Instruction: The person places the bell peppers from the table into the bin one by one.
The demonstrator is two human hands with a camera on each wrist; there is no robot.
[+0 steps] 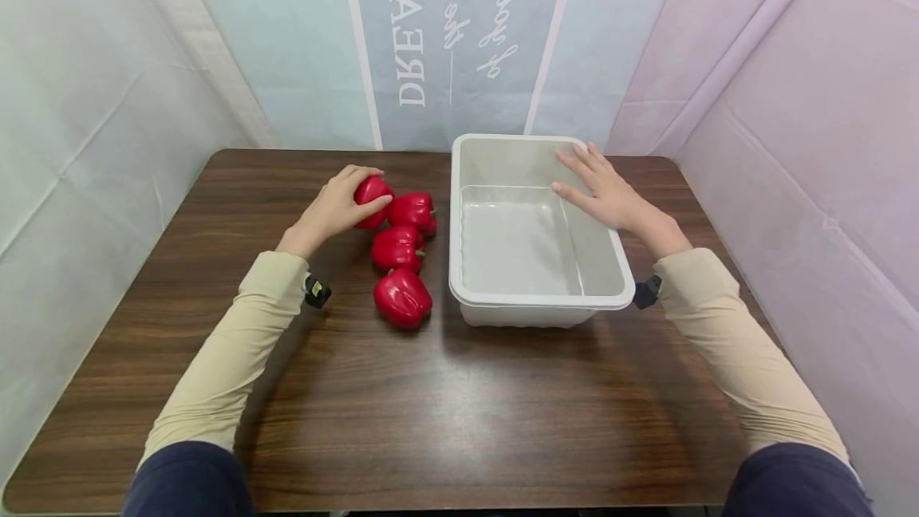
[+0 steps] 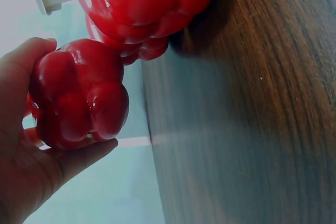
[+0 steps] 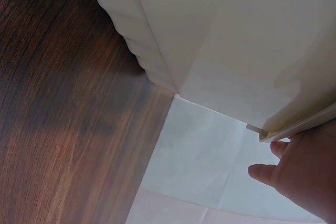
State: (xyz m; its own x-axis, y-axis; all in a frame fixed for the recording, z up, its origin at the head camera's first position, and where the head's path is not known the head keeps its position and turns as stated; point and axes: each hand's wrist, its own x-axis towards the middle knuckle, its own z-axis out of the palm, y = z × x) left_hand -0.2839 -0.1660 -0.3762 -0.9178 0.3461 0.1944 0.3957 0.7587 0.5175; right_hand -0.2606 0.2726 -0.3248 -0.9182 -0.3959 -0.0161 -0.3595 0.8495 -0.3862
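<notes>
My left hand (image 1: 333, 204) grips a glossy red bell pepper (image 1: 371, 191), thumb on the near side and fingers round the far side. In the left wrist view the same bell pepper (image 2: 79, 95) sits between thumb and fingers, its lobed end showing. Beside it are three more red bell peppers: one to the right (image 1: 412, 212), one below that (image 1: 397, 249), and the nearest (image 1: 403, 298). Over the right rim of a white plastic bin (image 1: 542, 299), my right hand (image 1: 605, 191) spreads its fingers, holding nothing. Inside the bin only its bare floor shows.
The dark wooden table (image 1: 474, 421) carries the bin right of the peppers. A printed cloth (image 1: 474, 38) hangs behind the table, with pale cloth walls on the left (image 1: 93, 126) and right (image 1: 811, 142).
</notes>
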